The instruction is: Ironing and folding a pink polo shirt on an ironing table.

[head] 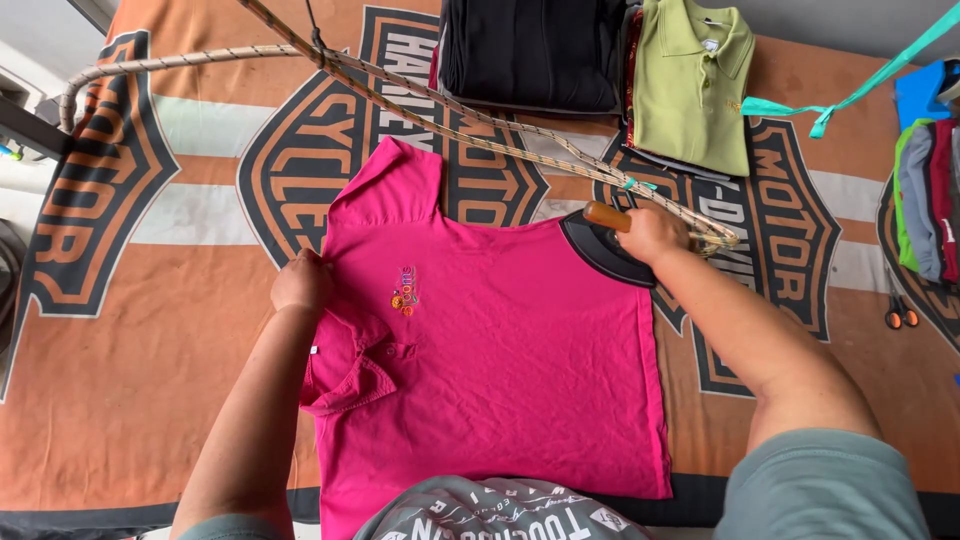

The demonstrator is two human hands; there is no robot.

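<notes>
A: Centre of the frame, on the orange-and-black blanket [150, 400] covering the surface, lies the pink polo shirt [490, 360], spread flat, collar toward the left, hem toward the right.

B: Hands?

A: Left hand [300, 283] rests closed on the shirt's shoulder seam at centre-left, fingers curled under, pinning fabric. Right hand [652, 233] is wrapped tight round the wooden handle of the dark iron [605, 250], upper right of centre, at the shirt's hem edge.

B: How'd the shirt handle?

A: Light, soft, limp knit, I'd say. No stiffness, so it'd slide and bunch on the blanket unless held. Best hold looks like seams, collar or hem, where cloth's doubled. Embroidered patch [403, 290] near the chest prob. stiffer, bumpy.

B: And the iron?

A: Looks heavy, solid. Only the handle is safe to take; the sole's likely hot. Braided cord [450, 115] runs from it diagonally toward the upper left, could drag over cloth.

B: Anything else nearby?

A: Folded black garment [530, 50] and green polo [695, 80] stacked at top centre-right, more folded clothes [925, 195] at the right edge, small scissors [900, 315] below them. All well apart from the pink shirt.
</notes>
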